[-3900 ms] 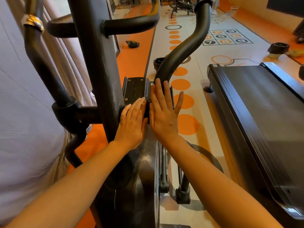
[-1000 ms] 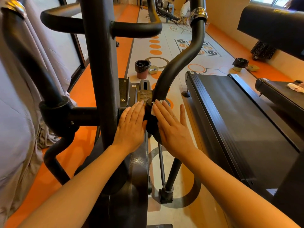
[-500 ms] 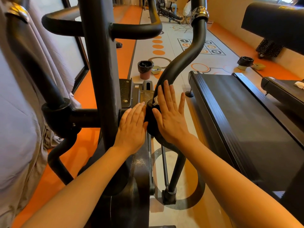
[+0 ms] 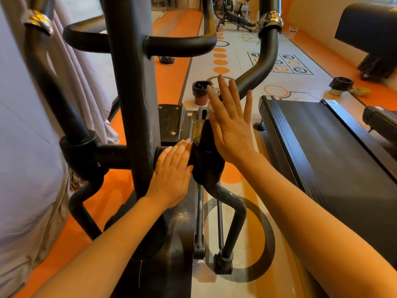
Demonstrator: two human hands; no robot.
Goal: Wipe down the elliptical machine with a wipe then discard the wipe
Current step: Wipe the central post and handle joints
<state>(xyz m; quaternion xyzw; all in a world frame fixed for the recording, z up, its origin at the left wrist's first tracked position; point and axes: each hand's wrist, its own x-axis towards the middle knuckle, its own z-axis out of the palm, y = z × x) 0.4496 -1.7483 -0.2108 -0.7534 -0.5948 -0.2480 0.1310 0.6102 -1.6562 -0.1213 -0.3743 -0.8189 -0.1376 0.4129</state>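
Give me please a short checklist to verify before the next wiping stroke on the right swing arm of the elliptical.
1. Right hand flat against the swing arm, fingers straight: ok.
2. Wipe under the right palm: cannot tell, the hand hides it.
3. Left hand bracing flat on the pivot hub: ok.
4. Arm above the right hand free of obstruction up to the chrome collar: ok.
5. Bin for discarding, open on the floor ahead: ok.

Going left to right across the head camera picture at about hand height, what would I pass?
Pale curtain → black upright post → left hand → right hand → treadmill deck.
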